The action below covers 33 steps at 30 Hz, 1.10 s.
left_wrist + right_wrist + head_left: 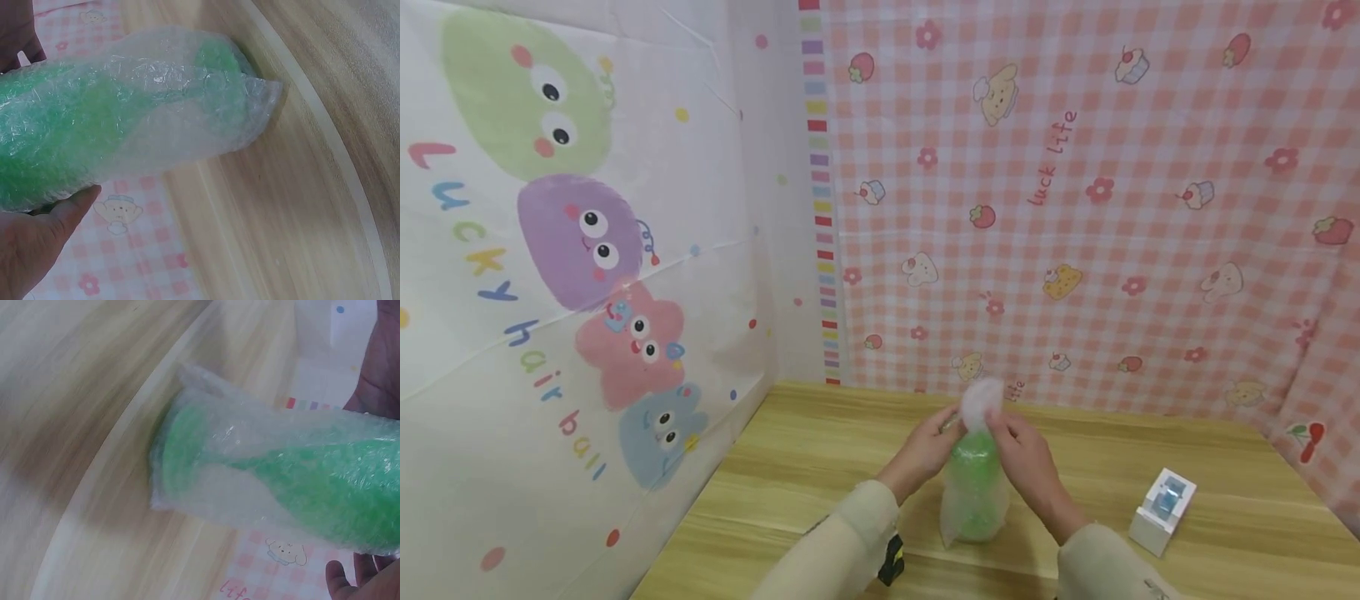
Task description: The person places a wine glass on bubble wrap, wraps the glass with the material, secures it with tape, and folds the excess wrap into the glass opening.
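Note:
A green goblet (337, 487) stands upright on the table, wrapped in clear bubble wrap (156, 144). Its stem and round foot show through the wrap in both wrist views. Above the goblet, the wrap is gathered into a whitish top (982, 403). My left hand (927, 450) grips the wrap from the left near that top, while my right hand (1028, 467) pinches it from the right with the thumb up. Part of the fingers of both hands is hidden behind the wrap.
To the right on the wooden table (820, 467) stands a white tape dispenser (1165, 510) with a bluish roll. A small black item with a yellow mark (891, 560) lies partly under my left sleeve. A pink checked cloth (1075, 233) hangs behind, and a printed white sheet (700, 167) covers the left side.

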Available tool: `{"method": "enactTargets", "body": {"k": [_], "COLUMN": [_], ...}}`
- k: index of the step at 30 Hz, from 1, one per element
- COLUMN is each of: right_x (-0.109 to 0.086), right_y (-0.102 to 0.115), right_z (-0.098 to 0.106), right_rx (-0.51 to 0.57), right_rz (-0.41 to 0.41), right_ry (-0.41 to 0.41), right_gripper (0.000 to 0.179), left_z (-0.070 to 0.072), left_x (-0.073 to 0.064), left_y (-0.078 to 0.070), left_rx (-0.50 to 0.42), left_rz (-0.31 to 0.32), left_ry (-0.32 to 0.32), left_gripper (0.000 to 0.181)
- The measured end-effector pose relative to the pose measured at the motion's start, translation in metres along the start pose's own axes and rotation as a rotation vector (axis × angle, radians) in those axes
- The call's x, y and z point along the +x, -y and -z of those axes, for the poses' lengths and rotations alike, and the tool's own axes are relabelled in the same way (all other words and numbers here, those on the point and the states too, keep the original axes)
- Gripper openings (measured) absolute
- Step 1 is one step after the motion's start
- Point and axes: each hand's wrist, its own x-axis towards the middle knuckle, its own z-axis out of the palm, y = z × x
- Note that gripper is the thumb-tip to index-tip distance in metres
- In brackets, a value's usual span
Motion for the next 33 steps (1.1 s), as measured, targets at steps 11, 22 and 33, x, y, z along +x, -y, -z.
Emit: {"method": "enactTargets", "body": {"k": [11, 22, 33], "right_x": [0.001, 0.000, 0.003], "right_y": [0.002, 0.000, 0.004], "right_z": [-0.003, -0.001, 0.000], "right_rx": [-0.013, -0.001, 0.134], "right_rz": [-0.029, -0.049, -0.104], "right_ry": [-0.053, -0.035, 0.024], "right_gripper": [0.050, 0.051, 0.066], "left_z": [0.002, 0.001, 0.011], "left_x": [0.002, 0.001, 0.001], "left_y": [0.000, -0.003, 0.001], "left_rx": [-0.062, 0.001, -0.071], "left_rz": [0.004, 0.033, 0.050], "left_ry": [0.067, 0.059, 0.109], "left_gripper": [0.064, 0.067, 0.064]}}
